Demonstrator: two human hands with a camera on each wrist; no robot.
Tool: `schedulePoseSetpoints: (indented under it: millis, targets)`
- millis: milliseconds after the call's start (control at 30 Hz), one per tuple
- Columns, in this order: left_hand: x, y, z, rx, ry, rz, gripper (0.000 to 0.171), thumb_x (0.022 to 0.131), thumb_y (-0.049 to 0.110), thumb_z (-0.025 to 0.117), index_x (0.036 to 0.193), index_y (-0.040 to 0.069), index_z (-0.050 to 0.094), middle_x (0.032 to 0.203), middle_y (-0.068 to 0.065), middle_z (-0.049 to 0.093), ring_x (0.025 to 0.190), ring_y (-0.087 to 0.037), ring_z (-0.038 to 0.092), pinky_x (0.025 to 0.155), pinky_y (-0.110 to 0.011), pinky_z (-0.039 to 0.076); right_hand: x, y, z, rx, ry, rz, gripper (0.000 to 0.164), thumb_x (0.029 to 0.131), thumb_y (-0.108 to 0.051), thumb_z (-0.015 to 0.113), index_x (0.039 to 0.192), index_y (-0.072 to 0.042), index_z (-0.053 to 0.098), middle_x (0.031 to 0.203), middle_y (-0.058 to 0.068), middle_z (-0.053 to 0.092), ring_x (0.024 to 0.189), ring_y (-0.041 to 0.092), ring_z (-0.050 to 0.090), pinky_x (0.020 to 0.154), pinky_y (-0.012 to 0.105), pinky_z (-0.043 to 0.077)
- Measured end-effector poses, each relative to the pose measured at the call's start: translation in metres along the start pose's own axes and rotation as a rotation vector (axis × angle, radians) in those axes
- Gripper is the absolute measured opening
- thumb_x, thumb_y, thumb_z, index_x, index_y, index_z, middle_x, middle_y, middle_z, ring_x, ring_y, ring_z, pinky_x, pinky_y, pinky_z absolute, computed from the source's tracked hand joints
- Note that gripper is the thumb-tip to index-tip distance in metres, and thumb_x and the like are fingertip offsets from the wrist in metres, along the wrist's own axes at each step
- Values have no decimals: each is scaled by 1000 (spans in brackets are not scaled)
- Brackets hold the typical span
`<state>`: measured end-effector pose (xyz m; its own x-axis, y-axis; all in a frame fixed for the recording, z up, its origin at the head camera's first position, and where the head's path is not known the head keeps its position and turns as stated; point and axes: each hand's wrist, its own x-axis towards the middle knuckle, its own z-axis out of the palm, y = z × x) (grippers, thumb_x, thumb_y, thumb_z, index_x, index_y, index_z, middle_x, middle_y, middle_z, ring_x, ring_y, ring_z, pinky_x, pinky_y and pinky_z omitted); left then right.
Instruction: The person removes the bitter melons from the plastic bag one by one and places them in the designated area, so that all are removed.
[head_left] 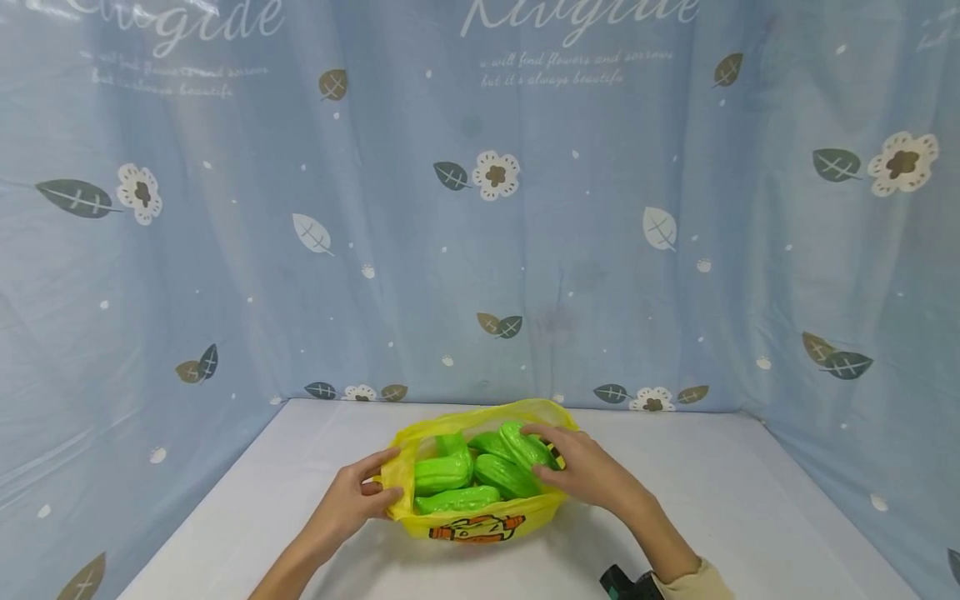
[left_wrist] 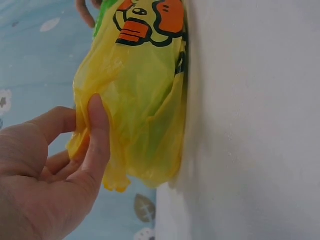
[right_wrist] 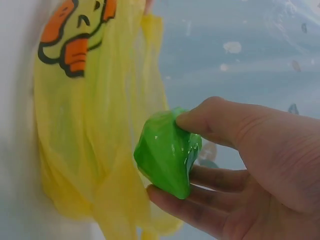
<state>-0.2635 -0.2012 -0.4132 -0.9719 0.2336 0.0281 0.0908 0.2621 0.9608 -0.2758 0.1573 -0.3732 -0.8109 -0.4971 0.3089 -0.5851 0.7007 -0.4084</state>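
Note:
A yellow plastic bag (head_left: pixel 491 517) with a cartoon print stands on the table, its mouth spread wide. Several shiny green ribbed fruits (head_left: pixel 442 473), shaped like star fruits, lie inside it. My left hand (head_left: pixel 348 504) pinches the bag's left rim; in the left wrist view the thumb and fingers (left_wrist: pixel 99 125) are on either side of the yellow plastic. At the bag's right side my right hand (head_left: pixel 581 468) grips one green ribbed fruit (right_wrist: pixel 167 150) between thumb and fingers, beside the rim. The bag hides the lower part of its contents.
The white table (head_left: pixel 720 500) extends to both sides of the bag. A blue curtain (head_left: pixel 405 275) printed with leaves and flowers hangs behind it and along both sides. A dark device (head_left: pixel 630 585) sits at my right wrist, near a beige sleeve (head_left: pixel 693 582).

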Motion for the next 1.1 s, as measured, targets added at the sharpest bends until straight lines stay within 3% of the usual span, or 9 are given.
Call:
schedulePoseSetpoints:
  millis: [233, 467, 767, 1100]
  targets:
    - [-5, -2, 4, -8, 30, 18, 69, 90, 13, 71, 149, 1, 38, 145, -33, 42, 96, -23, 70, 69, -40, 62, -8, 12, -18, 25, 34, 16, 51, 92, -19, 68, 140, -14, 51, 133, 9, 62, 105, 25, 66, 84, 40, 59]
    - [-4, -2, 9, -27, 90, 17, 69, 89, 14, 72, 149, 5, 40, 145, -30, 45, 99, -23, 70, 67, -36, 62, -14, 32, -33, 78, 87, 64, 52, 93, -17, 68, 141, -14, 49, 126, 16, 64, 103, 30, 68, 73, 27, 61]
    - [-3, -3, 16, -52, 186, 29, 63, 88, 10, 72, 146, 7, 46, 140, -28, 51, 97, -22, 70, 65, -31, 62, -18, 52, -44, 29, 170, 104, 51, 92, -16, 69, 139, -9, 50, 120, 20, 67, 99, 30, 69, 79, 38, 61]
    - [-1, -7, 19, -51, 234, 39, 60, 88, 11, 72, 144, 10, 50, 131, -22, 59, 94, -21, 70, 64, -30, 61, -23, 69, -48, 20, 221, 190, 52, 92, -17, 69, 139, -9, 49, 119, 27, 66, 96, 35, 69, 71, 38, 62]
